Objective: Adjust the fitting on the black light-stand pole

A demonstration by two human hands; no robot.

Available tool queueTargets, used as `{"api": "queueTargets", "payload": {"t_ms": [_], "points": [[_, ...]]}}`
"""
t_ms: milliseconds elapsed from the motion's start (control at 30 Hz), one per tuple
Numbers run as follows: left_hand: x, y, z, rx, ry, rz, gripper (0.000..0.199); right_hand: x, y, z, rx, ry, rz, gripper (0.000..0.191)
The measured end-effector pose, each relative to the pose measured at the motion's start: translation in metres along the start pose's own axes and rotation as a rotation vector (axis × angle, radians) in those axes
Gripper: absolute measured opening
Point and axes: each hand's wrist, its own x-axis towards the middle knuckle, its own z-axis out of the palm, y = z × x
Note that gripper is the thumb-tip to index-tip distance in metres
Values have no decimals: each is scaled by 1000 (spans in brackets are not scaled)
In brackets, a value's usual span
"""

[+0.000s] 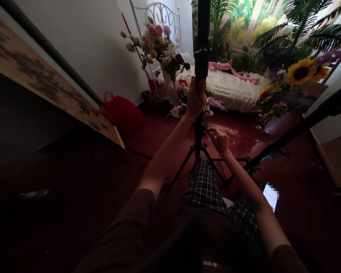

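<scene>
Gripping the black stand, the left hand wraps its fingers around the upright pole, just short of 12 o'clock from a small dark fitting lower on it. The right hand comes in from 4 o'clock, its fingertips at that fitting; whether they pinch it or only touch it, I cannot tell in the dim light. The stand rises between the person's arms, its legs spread above the red floor, just beyond the checked trousers.

Taking the fitting as the clock's centre, a second black pole slants across at 3 o'clock, and a lit phone lies at 4 o'clock. A red bag sits near 9 o'clock, with a hanging painting farther out between 9 and 10. A tall bouquet stands at 11, a white mattress lies between 1 and 2, and sunflowers show at 2.
</scene>
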Motion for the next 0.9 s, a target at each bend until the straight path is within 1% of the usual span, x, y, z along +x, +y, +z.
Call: {"api": "queueTargets", "payload": {"t_ms": [100, 233, 333, 467, 567, 700, 767, 833, 900], "points": [[1, -4, -1, 10, -8, -6, 44, 3, -6, 1, 26, -13, 9, 33], [0, -8, -1, 6, -25, -25, 45, 6, -11, 9, -43, -72, 87, 36], [0, -4, 0, -2, -26, -39, 46, 8, -11, 14, -62, -114, 99, 40], [-3, 4, 2, -76, -39, -13, 49, 10, -8, 17, 7, -120, 106, 46], [-21, 1, -2, -48, -55, -54, 46, 10, -6, 17, 105, -117, 154, 50], [-66, -16, -13, 113, -67, -175, 47, 11, -7, 13, 220, -141, 188, 56], [-85, -23, -17, 166, -44, -206, 49, 12, -8, 13, 269, -158, 206, 59], [-95, -26, -18, 205, -18, -217, 50, 12, -10, 15, 325, -161, 236, 65], [-98, -26, -18, 235, -4, -226, 50, 12, -12, 20, 391, -156, 290, 71]]}}
